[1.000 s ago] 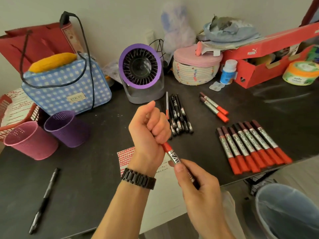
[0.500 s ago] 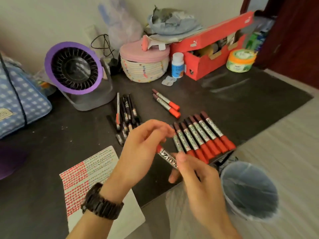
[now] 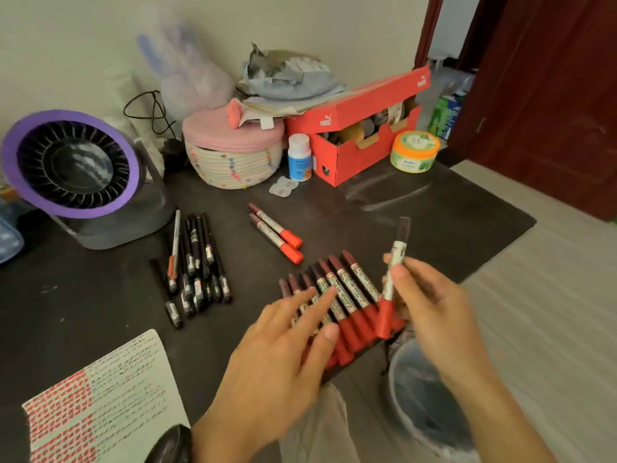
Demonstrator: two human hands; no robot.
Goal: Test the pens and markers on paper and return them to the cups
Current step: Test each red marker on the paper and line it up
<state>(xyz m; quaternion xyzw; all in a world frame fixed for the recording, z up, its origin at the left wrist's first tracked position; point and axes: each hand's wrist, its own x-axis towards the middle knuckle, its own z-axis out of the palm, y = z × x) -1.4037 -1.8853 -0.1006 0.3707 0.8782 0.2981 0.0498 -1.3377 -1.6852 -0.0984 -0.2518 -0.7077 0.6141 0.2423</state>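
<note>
The test paper lies at the left on the dark table. The edge of the view cuts off its lower corner, and its red and dark marks are too small to read. Behind it, black pens lie side by side in a bundle, with one white pen on their left. Further right, two red markers lie together, apart from the others.

My left hand is open with its fingers stretched over the row of red markers near the table edge. It hides the lower parts of the left ones, and I cannot tell if it touches them. These markers have dark ends, white printed bodies and red caps pointing toward me.

My right hand pinches one more marker between thumb and fingers, just right of the row. It is almost upright with the red cap down, and its dark upper end is blurred. Below it, my right forearm partly covers a grey waste bin.
</note>
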